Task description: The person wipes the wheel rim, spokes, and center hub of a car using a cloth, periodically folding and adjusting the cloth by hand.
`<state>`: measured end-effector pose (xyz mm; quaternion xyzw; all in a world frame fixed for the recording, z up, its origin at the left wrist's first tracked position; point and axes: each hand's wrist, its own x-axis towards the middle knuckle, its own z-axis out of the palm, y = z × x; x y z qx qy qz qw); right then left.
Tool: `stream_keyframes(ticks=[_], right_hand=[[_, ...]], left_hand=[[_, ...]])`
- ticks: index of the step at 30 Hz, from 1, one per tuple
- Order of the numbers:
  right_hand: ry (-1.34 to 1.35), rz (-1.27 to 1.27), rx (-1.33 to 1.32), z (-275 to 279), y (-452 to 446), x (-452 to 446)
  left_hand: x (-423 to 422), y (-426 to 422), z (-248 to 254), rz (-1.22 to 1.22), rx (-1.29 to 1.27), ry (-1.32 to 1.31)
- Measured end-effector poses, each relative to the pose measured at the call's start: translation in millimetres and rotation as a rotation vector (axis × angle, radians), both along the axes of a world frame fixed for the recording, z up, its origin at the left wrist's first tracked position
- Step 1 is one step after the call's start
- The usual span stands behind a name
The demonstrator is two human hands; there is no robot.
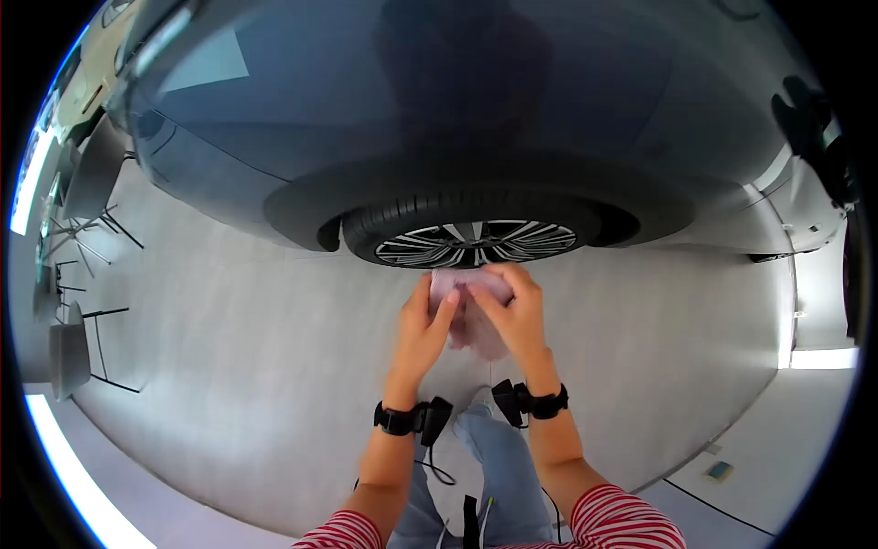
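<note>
A pink cloth (487, 337) hangs between my two hands, bunched at the top with its lower part drooping. My left hand (424, 322) grips its left side, thumb pressed on the front. On the other side my right hand (519, 311) pinches it, the fingers partly behind the fabric. Just beyond the hands is a car wheel (471, 242) with silver and black spokes and a black tire (416, 218). Whether the cloth touches the wheel I cannot tell. Above it curves the dark grey-blue car body (585, 82).
Grey chairs (71, 352) with thin black legs stand at the left. Another vehicle (805, 215) shows at the far right. Black devices (437, 421) with cables are strapped to both wrists. Pale grey floor (247, 366) lies around my legs. A small card-like item (719, 471) lies at lower right.
</note>
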<state>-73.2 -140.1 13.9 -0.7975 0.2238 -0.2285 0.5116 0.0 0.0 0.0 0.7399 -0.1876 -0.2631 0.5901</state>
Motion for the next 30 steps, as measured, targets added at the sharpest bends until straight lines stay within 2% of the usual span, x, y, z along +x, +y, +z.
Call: stream_keyframes(ticks=[2, 3, 6, 9, 10, 14, 15, 17, 20, 22, 26, 30], right_hand=[[-0.027, -0.077, 0.084, 8, -5, 13], [-0.168, -0.092, 0.005, -92, -67, 45], [-0.276, -0.154, 0.034, -137, -82, 53], [-0.448, -0.228, -0.008, -173, -85, 69], [-0.489, -0.234, -0.043, -191, -89, 73], [-0.636, -0.262, -0.307, -263, -103, 79], [-0.662, -0.305, -0.292, -270, -101, 81], [-0.628, -0.296, -0.241, -273, -100, 85], [-0.622, -0.316, -0.263, -264, -93, 85], [-0.639, -0.323, -0.327, -252, -91, 86], [-0.778, -0.322, -0.506, -242, -105, 114], [-0.769, -0.450, -0.565, -271, -98, 130]], left_hand=[[10, -13, 10, 0.091, -0.179, -0.031], [42, -77, -90, 0.079, -0.334, -0.122], [43, -103, -132, 0.106, -0.470, -0.147], [55, -116, -181, 0.132, -0.369, -0.445], [58, -125, -196, 0.181, -0.443, -0.553], [67, -144, -250, 0.155, -0.506, -0.664], [71, -144, -256, 0.094, -0.467, -0.657], [69, -139, -251, 0.030, -0.401, -0.443], [70, -144, -263, 0.123, -0.498, -0.591], [59, -139, -263, 0.135, -0.500, -0.537], [62, -146, -266, 0.195, -0.594, -0.806], [66, -140, -276, 0.200, -0.339, -0.731]])
